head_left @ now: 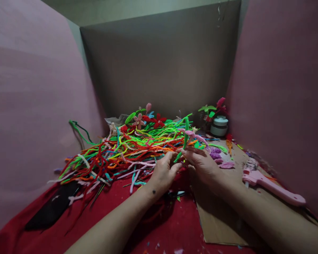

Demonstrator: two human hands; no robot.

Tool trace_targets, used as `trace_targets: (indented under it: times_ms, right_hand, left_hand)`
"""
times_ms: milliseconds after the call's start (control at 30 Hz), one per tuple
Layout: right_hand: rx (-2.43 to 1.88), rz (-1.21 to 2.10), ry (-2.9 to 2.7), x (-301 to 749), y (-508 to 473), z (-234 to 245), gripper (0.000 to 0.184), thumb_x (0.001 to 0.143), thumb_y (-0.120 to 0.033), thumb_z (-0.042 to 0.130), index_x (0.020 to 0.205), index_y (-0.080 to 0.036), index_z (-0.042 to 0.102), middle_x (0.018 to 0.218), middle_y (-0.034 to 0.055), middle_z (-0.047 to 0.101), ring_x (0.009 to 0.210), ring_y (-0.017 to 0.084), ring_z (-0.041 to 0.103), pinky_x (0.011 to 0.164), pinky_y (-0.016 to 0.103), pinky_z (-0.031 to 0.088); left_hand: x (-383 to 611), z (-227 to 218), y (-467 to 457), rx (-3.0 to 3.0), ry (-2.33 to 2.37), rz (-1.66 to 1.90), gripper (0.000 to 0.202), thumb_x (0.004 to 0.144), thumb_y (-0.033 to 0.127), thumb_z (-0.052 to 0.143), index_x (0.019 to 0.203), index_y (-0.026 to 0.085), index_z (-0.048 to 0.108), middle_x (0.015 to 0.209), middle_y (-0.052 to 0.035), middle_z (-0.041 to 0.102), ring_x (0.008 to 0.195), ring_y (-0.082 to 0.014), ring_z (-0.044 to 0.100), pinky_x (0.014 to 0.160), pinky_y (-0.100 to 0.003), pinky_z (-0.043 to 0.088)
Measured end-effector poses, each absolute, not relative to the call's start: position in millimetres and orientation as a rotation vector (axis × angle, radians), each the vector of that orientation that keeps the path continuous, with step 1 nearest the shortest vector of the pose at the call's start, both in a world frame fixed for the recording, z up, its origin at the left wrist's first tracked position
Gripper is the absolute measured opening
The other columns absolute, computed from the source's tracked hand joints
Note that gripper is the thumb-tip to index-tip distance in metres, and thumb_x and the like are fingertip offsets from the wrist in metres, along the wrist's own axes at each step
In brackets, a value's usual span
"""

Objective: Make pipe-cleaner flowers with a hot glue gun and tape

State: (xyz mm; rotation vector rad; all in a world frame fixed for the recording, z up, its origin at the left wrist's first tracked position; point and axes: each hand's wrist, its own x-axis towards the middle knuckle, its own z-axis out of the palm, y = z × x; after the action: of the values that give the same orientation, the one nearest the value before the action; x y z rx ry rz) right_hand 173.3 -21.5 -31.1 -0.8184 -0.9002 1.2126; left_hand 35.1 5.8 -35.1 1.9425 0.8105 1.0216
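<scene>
In front of the pile of pipe cleaners (137, 148), my two hands meet around a pipe-cleaner flower with a bright green leaf and stem (186, 135) and pink-lilac petals. My right hand (204, 165) is closed, its thumb and fingers pinching the green part. My left hand (165, 171) is curled, thumb and fingers closed about the lower end of the green stem; its fingertips are partly hidden. Purple and pink fuzzy petals (216, 153) lie just beyond my right hand. Below my hands, partly in shadow, are what look like scissors (178, 194) on the red cloth.
A pink glue gun (272, 187) lies at the right, near a cardboard sheet (219, 222). A flat black object (53, 208) rests on the red cloth (100, 225) at the left. Finished fuzzy flowers (148, 120) and a lidded jar (219, 126) stand behind. Pink panels rise on both sides.
</scene>
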Motion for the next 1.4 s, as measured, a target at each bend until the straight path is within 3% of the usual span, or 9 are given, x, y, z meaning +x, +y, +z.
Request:
trace_targets:
  times_ms: [133, 333, 600, 733, 1000, 1233, 1400]
  right_hand:
    - [-0.777, 1.212, -0.917, 173.4, -16.1, -39.0, 0.027, 0.062, -0.031, 0.075, 0.085, -0.018, 0.070, 0.074, 0.0037, 0.067, 0.064, 0.016, 0.055, 0.061, 0.031, 0.043]
    - [-0.749, 1.204, -0.927, 171.1, -16.1, -38.9, 0.018, 0.064, -0.027, 0.074, 0.079, -0.019, 0.070, 0.072, 0.0014, 0.067, 0.065, 0.015, 0.055, 0.064, 0.030, 0.041]
    - [-0.768, 1.198, -0.904, 169.8, -18.6, -37.4, 0.015, 0.063, -0.029, 0.074, 0.072, -0.017, 0.070, 0.066, 0.0010, 0.065, 0.064, 0.015, 0.055, 0.064, 0.030, 0.041]
    - [-0.774, 1.194, -0.931, 167.6, -21.2, -36.2, 0.019, 0.062, -0.031, 0.075, 0.070, -0.015, 0.070, 0.066, 0.0019, 0.065, 0.069, 0.016, 0.056, 0.066, 0.030, 0.042]
    - [-0.765, 1.195, -1.092, 170.2, -23.5, -29.4, 0.018, 0.068, -0.033, 0.070, 0.078, -0.017, 0.072, 0.070, 0.0000, 0.066, 0.069, 0.015, 0.056, 0.070, 0.029, 0.043]
    - [-0.803, 1.109, -1.190, 172.4, -19.7, -27.8, 0.014, 0.071, -0.030, 0.066, 0.081, -0.022, 0.073, 0.072, -0.0003, 0.066, 0.073, 0.016, 0.056, 0.075, 0.030, 0.045]
    - [-0.716, 1.247, -1.175, 172.7, -19.7, -27.6, 0.014, 0.074, -0.027, 0.062, 0.081, -0.021, 0.073, 0.068, -0.0002, 0.066, 0.064, 0.014, 0.057, 0.064, 0.027, 0.046]
  left_hand:
    - [33.8, -33.6, 2.3, 2.100, 0.899, 1.047, 0.010, 0.081, 0.026, 0.052, 0.087, 0.019, 0.056, 0.081, -0.0016, 0.061, 0.074, -0.0143, 0.054, 0.069, -0.024, 0.038]
    - [32.4, -31.0, 1.1, 2.129, 0.986, 1.001, 0.018, 0.085, 0.031, 0.046, 0.078, 0.020, 0.059, 0.060, 0.0022, 0.051, 0.053, -0.0114, 0.043, 0.056, -0.022, 0.032]
    - [33.8, -35.3, 0.2, 2.167, 1.022, 1.087, 0.014, 0.081, 0.029, 0.052, 0.092, 0.023, 0.059, 0.073, -0.0009, 0.061, 0.062, -0.0147, 0.053, 0.062, -0.023, 0.034]
    - [33.5, -37.7, 1.1, 2.190, 1.032, 1.090, 0.010, 0.082, 0.027, 0.050, 0.084, 0.023, 0.058, 0.065, 0.0009, 0.055, 0.056, -0.0134, 0.048, 0.059, -0.023, 0.032]
    - [33.3, -32.7, 1.6, 1.924, 0.830, 1.106, 0.015, 0.084, 0.029, 0.047, 0.080, 0.019, 0.057, 0.075, 0.0007, 0.054, 0.068, -0.0117, 0.045, 0.065, -0.021, 0.036]
    - [33.6, -21.7, -3.2, 1.637, 0.783, 1.045, 0.015, 0.079, 0.031, 0.054, 0.076, 0.017, 0.057, 0.060, 0.0048, 0.044, 0.052, -0.0074, 0.032, 0.050, -0.019, 0.028]
    - [34.1, -15.0, -5.9, 1.427, 0.699, 0.957, 0.019, 0.077, 0.031, 0.058, 0.071, 0.015, 0.053, 0.051, 0.0071, 0.038, 0.045, -0.0044, 0.027, 0.044, -0.018, 0.020]
